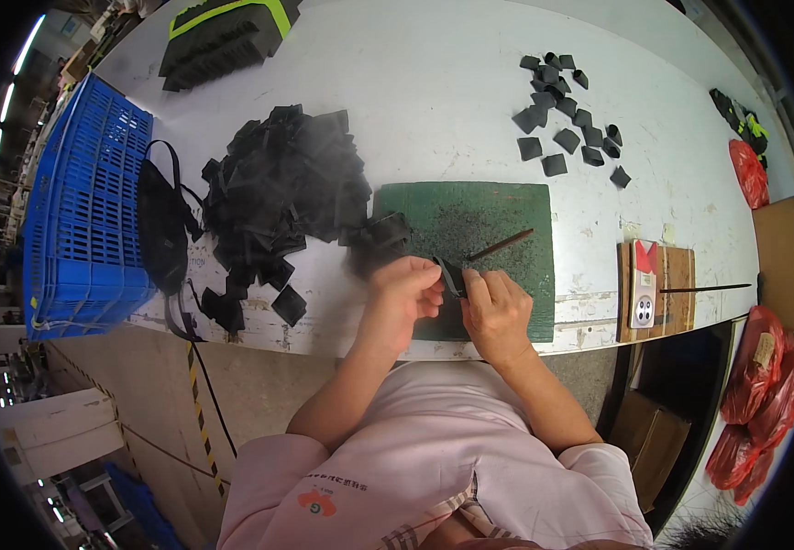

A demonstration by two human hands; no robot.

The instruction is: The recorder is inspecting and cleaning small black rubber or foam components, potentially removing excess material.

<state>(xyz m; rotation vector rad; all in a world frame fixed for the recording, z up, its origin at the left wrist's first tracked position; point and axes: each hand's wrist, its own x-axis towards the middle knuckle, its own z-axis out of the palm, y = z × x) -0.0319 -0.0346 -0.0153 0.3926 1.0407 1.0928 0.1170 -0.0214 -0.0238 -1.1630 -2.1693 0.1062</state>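
Both my hands meet over the front of a green board (516,206) strewn with small black crumbs. My left hand (397,298) pinches one edge of a black fabric piece (452,278) between thumb and fingers. The piece's other side is gripped by my right hand (498,316), its fingers curled in. A paler grey edge shows along the held piece. Just beyond my right hand, a thin dark brown stick (501,245) rests slantwise on the board. A few loose black pieces (388,231), partly blurred, lie beside my left hand.
Left of the board is a big heap of black squares (292,174), with a blue crate (85,211) beyond it. Several black pieces (565,139) are scattered at the far right. A wooden block (677,316) with a white power strip (643,280) sits at the right front.
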